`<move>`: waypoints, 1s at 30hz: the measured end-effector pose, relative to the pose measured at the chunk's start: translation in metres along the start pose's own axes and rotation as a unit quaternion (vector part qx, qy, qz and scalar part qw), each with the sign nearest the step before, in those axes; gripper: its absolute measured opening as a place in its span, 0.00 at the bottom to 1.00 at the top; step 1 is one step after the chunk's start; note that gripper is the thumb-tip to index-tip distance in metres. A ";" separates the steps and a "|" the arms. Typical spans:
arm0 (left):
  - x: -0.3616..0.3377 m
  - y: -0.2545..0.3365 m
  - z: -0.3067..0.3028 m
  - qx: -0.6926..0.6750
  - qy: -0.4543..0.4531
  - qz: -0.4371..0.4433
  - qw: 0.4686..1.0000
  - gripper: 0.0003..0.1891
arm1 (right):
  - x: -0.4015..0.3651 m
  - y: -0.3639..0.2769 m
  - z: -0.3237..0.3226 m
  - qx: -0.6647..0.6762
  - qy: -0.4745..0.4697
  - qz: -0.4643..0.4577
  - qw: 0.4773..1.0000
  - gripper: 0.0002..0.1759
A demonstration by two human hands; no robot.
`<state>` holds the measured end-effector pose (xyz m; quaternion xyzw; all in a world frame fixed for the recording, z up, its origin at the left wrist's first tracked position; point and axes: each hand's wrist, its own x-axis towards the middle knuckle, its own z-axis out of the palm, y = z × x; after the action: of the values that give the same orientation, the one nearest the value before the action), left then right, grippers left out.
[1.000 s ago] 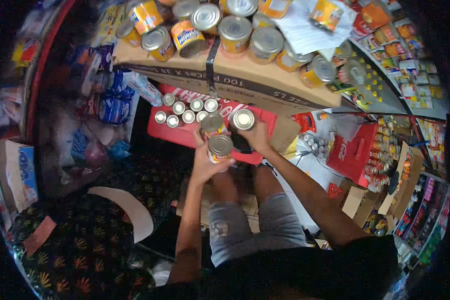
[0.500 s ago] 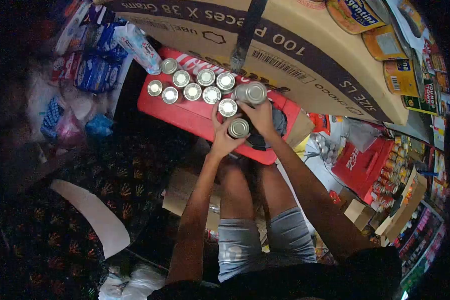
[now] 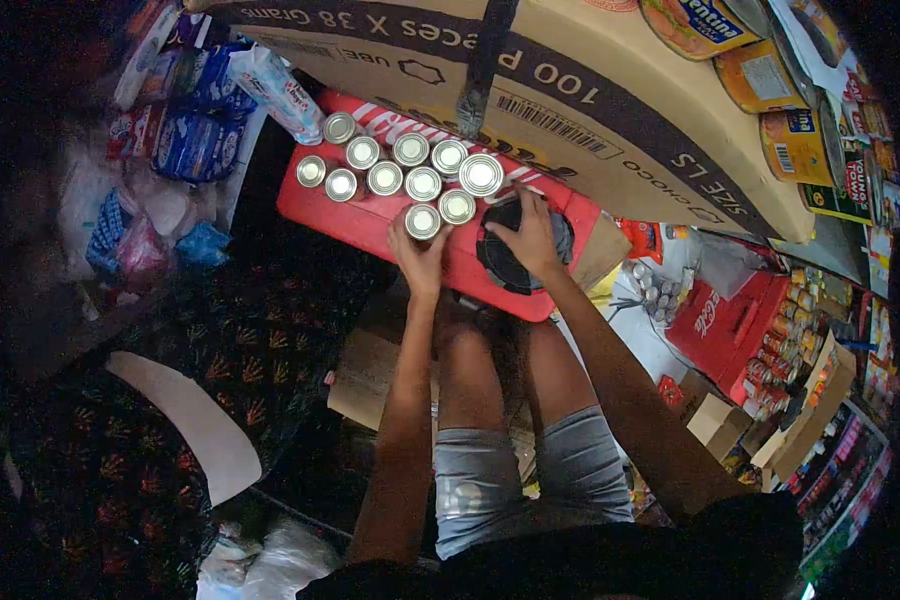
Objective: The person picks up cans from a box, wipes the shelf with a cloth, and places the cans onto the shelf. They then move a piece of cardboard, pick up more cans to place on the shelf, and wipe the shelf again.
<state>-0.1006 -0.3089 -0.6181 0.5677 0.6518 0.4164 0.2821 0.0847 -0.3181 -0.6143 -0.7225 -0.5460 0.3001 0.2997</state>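
Observation:
Several silver-topped tin cans (image 3: 385, 178) stand close together on the red Coca-Cola cooler (image 3: 310, 205). My left hand (image 3: 420, 262) is closed around a can (image 3: 422, 222) at the front of the group, thumb and fingers on its sides. Just behind that can, to its right, is another can (image 3: 457, 207). A wider can (image 3: 481, 175) stands at the group's right end. My right hand (image 3: 532, 240) is empty, with thumb and fingers apart, over a round black object (image 3: 510, 262) on the cooler's right part.
A large cardboard box (image 3: 560, 90) rises right behind the cooler. A wipes-like packet (image 3: 275, 95) leans at its left end. On the right are a second red cooler (image 3: 715, 320) and shelved cans (image 3: 775, 360). A patterned dark cloth (image 3: 170, 440) lies lower left.
My left hand has moved its can left and away from me, up to the group. My right hand has let go of the wider can, which now stands among the others.

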 end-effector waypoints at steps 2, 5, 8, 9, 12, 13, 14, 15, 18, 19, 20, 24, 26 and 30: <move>0.003 -0.006 0.005 -0.001 -0.017 -0.009 1.000 0.38 | -0.005 -0.011 -0.005 -0.194 -0.044 -0.003 0.980 0.50; -0.002 0.016 -0.002 0.050 0.006 -0.034 0.998 0.43 | -0.005 -0.024 -0.024 -0.322 -0.111 0.051 0.939 0.49; -0.017 0.035 -0.020 0.083 0.043 -0.004 0.996 0.46 | -0.015 -0.012 -0.031 -0.340 -0.126 0.050 0.931 0.45; -0.026 0.042 -0.023 0.053 0.070 -0.039 0.995 0.42 | -0.021 -0.003 -0.032 -0.339 -0.125 0.049 0.931 0.45; -0.056 0.013 -0.023 -0.051 -0.061 -0.068 0.994 0.39 | -0.045 0.030 -0.030 -0.202 -0.209 0.177 0.940 0.38; -0.058 0.030 -0.023 -0.046 -0.109 -0.053 0.992 0.35 | -0.056 0.040 -0.031 -0.002 -0.214 0.088 0.973 0.33; -0.056 0.049 -0.025 -0.040 -0.156 -0.038 0.986 0.32 | -0.063 0.042 -0.031 0.199 -0.210 -0.004 0.957 0.29; -0.051 0.059 -0.033 -0.037 -0.151 -0.039 0.987 0.32 | -0.063 0.029 -0.038 0.201 -0.213 -0.008 0.956 0.29; -0.039 0.068 -0.057 -0.186 -0.365 -0.202 0.889 0.26 | -0.053 -0.014 -0.063 0.322 -0.342 0.114 0.875 0.20; -0.030 0.061 -0.075 -0.079 -0.347 -0.152 0.922 0.23 | -0.044 -0.018 -0.066 0.372 -0.308 0.179 0.857 0.19; -0.020 0.054 -0.093 0.030 -0.323 -0.101 0.941 0.19 | -0.035 -0.021 -0.068 0.419 -0.272 0.244 0.832 0.18; 0.031 0.037 -0.148 0.159 0.051 -0.152 0.974 0.19 | -0.007 -0.019 -0.062 0.350 -0.199 0.225 0.887 0.18; 0.067 -0.012 -0.149 0.136 0.197 -0.121 0.963 0.19 | -0.002 -0.026 -0.055 0.373 -0.200 0.211 0.881 0.18; 0.121 -0.105 -0.145 -0.340 0.205 -0.298 0.868 0.25 | -0.004 -0.028 -0.037 0.419 -0.237 0.210 0.851 0.16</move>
<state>-0.2993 -0.2241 -0.6244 0.1167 0.6512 0.6156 0.4282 0.0954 -0.3197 -0.5690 -0.5328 -0.2575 0.7183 0.3658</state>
